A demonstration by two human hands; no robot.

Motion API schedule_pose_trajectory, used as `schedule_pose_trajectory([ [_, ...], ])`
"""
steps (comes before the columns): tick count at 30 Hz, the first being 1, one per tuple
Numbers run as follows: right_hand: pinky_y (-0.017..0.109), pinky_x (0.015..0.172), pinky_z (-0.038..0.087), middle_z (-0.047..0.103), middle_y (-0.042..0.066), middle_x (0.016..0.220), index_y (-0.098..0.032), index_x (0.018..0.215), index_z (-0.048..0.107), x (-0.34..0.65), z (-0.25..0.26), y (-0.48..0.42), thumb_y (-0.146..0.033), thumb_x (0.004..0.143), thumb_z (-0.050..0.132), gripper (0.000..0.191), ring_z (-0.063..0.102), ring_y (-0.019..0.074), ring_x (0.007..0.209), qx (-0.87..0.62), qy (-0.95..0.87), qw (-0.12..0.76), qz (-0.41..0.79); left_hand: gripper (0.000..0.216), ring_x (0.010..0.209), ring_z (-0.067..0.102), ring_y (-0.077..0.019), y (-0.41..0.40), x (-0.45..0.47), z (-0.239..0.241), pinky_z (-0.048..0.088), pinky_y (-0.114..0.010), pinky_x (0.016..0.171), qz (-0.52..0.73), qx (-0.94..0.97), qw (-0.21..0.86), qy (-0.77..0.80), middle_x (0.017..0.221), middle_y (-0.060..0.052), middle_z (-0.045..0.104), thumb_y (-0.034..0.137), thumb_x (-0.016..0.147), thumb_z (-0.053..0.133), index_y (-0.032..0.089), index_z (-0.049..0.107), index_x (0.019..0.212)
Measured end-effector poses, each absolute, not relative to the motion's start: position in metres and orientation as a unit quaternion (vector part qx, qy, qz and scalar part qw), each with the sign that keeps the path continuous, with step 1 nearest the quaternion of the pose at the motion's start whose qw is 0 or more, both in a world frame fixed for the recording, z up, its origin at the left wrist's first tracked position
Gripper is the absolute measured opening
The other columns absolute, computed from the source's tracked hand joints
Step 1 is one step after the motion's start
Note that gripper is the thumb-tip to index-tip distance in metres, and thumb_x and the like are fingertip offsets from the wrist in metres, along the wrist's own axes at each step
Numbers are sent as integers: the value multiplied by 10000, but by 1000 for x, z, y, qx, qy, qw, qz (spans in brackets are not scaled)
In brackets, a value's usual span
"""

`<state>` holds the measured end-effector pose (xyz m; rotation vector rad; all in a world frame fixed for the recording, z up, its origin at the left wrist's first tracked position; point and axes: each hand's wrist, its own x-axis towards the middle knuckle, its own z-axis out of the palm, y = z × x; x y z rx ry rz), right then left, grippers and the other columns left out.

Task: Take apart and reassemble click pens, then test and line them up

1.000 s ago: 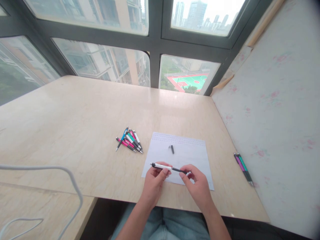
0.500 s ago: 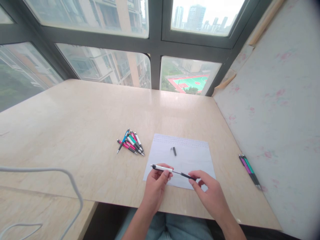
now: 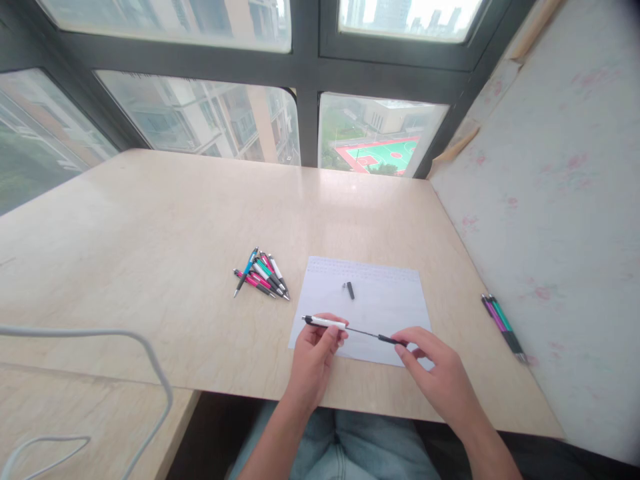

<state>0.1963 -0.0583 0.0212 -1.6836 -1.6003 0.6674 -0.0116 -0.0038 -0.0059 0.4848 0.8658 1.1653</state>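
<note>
My left hand [image 3: 320,353] is closed round the white pen barrel [image 3: 327,323], its black clip end pointing left. A thin dark rod [image 3: 363,332], looking like a refill, runs from the barrel's right end to a slim black tubular pen part [image 3: 389,339]. My right hand [image 3: 433,360] pinches that black part between thumb and fingertips; its far end is hidden by the fingers. Both hands are over the near part of a white paper sheet [image 3: 385,307]. On the sheet lie a short black grip sleeve [image 3: 351,291] and a tiny silvery piece [image 3: 344,285].
Left of the paper lies a pile of pens [image 3: 263,275] in several colours. Purple and green pens [image 3: 504,328] rest by the wall [image 3: 550,233] at the right. A grey cable [image 3: 145,347] loops across the left front. Windows stand behind the table [image 3: 165,233].
My right hand has moved right with the black part, so a longer stretch of the thin rod shows beyond the white barrel. The left hand keeps its hold. The view has tilted slightly down.
</note>
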Motion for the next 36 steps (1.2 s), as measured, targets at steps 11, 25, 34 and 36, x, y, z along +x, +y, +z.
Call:
schedule_pose_trajectory([
  [11,301,662,557,710,57,968,-231,952,701,184,40,-59,-281,928,553,158,658,185,772,-634,-637,374,230,272,766,690,-141,-4,-12,2,504,-222,678,498,200,755,377,934,-100,753,279,780,777,163,616,965],
  [25,288,679,547,693,46,944,-229,949,688,166,80,-45,-226,925,573,118,621,163,753,-602,-661,405,193,246,704,645,-91,-2,-15,-3,517,-197,680,506,159,776,341,827,-27,689,238,730,824,144,692,915],
  [34,297,703,537,695,33,974,-249,972,680,165,91,-46,-224,919,600,99,621,154,754,-607,-668,399,158,235,717,619,-96,-2,-17,-3,510,-206,655,528,91,787,305,834,-23,668,214,718,829,161,695,903],
  [36,296,706,539,695,29,974,-253,972,683,168,91,-47,-234,917,606,97,627,157,765,-616,-663,395,157,227,719,614,-97,-2,-17,-2,505,-207,651,529,90,788,303,837,-23,663,210,724,825,160,695,903],
])
